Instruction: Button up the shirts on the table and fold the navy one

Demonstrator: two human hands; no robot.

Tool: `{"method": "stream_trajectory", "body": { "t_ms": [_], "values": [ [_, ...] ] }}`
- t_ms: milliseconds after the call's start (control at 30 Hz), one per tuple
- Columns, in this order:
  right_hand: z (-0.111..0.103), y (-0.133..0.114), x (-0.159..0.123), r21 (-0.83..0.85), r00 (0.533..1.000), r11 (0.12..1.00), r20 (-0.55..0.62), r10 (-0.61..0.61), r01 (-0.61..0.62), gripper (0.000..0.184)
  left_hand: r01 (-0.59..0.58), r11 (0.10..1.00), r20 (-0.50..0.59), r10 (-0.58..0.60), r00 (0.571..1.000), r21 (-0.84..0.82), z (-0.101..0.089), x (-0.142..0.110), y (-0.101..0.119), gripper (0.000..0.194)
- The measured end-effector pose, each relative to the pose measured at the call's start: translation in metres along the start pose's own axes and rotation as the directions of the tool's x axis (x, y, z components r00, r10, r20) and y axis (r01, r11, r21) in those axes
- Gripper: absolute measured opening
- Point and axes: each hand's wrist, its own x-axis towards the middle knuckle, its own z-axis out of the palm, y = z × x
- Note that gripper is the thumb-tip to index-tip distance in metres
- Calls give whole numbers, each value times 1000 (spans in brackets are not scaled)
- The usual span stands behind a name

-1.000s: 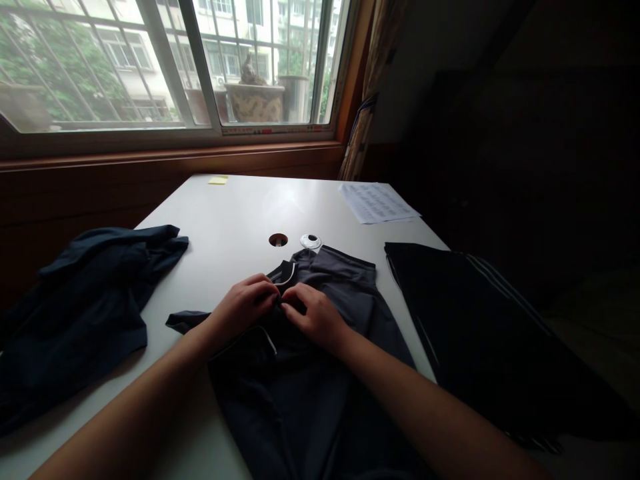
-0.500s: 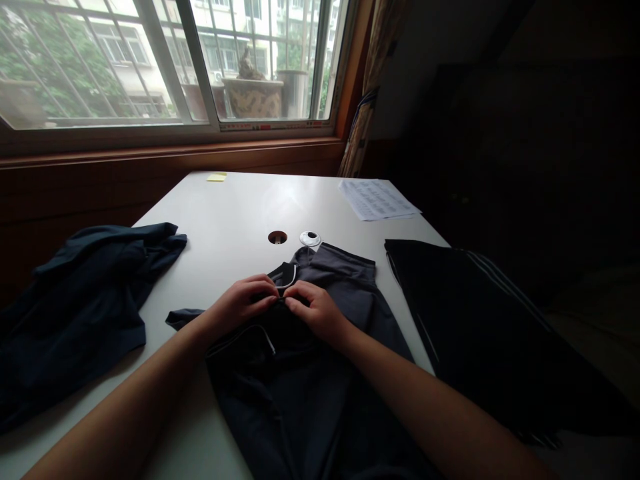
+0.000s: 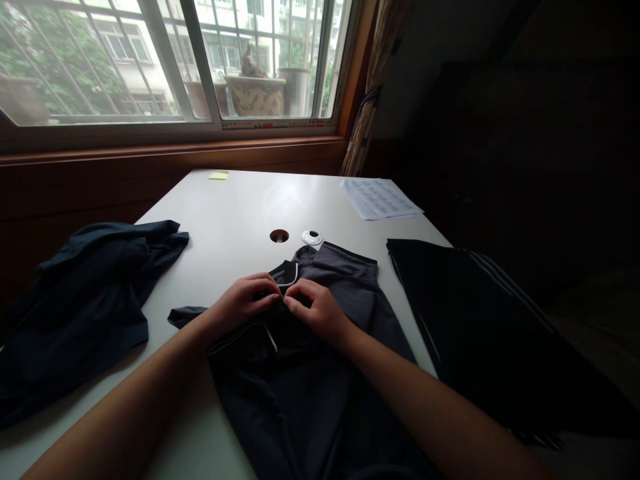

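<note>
Dark grey-blue trousers lie spread on the table in front of me, partly bunched near the top. A white drawstring loops out above my fingers, and another length of it hangs over the cloth below. My left hand is pinched on the trousers' dark waistband area from the left. From the right, my right hand pinches the same area, fingertips almost meeting those of the left. Whether the drawstring also lies between the fingertips is hidden.
On the white table, a crumpled dark blue garment lies left and folded black clothing with pale stripes lies right. Farther back are printed sheets, a yellow sticky note, a cable hole and its round cover.
Both hands stay at the same place on the trousers, the fingertips shifting only slightly. The whole view has moved a little.
</note>
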Motion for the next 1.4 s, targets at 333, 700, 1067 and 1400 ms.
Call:
{"method": "stream_trajectory", "body": {
  "t_ms": [333, 700, 1067, 1400],
  "values": [
    [7, -3, -2, -172, 995, 985, -98, 3, -20, 7, 47, 996, -60, -42, 997, 73, 10, 2, 0, 11],
    [1, 1, -2, -101, 998, 994, -60, 36, -42, 8, 85, 994, -62, -81, 995, 66, 8, 2, 1, 15],
    [-7, 8, 2, 90, 989, 985, 35, 142, -144, 14, 42, 999, -35, -41, 999, 32, 7, 1, -4, 18],
    [-11, 10, 6, 229, 949, 929, 191, 251, -291, 21, 49, 998, -55, -50, 997, -32, 9, 1, -2, 12]
  ]
}}
